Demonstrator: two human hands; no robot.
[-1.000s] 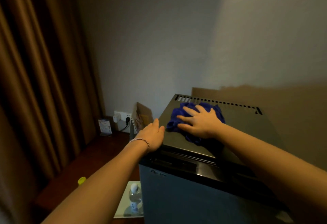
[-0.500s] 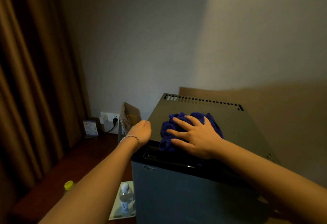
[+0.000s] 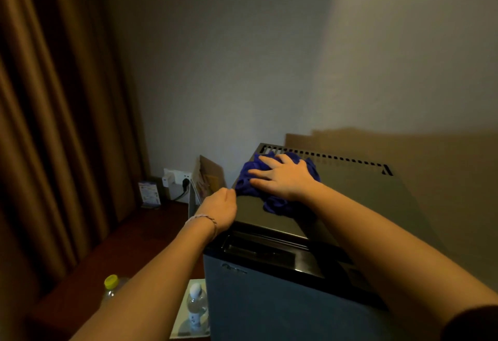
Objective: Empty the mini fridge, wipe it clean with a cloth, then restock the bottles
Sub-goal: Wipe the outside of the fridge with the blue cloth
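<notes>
The mini fridge [image 3: 358, 200] stands with its blue door [image 3: 269, 311] closed. On its dark top lies a crumpled blue cloth [image 3: 276, 204], and my right hand [image 3: 283, 179] presses flat on it, fingers spread, near the back left corner by the vent slots. My left hand [image 3: 219, 208] holds the top's left edge, its fingers curled over the side. On the floor left of the fridge, a clear bottle with a white cap [image 3: 198, 308] stands on a white tray [image 3: 182, 327]. A bottle with a yellow-green cap [image 3: 111, 282] stands further left.
A cardboard piece [image 3: 208, 177] leans between the fridge and the wall. A wall socket with a plug [image 3: 177, 179] and a small printed card [image 3: 149, 192] sit in the corner. Brown curtains [image 3: 54, 125] hang along the left side. The floor is dark wood.
My right hand has pushed the cloth from the front part of the fridge top towards the back left. My left hand's fingers have curled over the top's left edge.
</notes>
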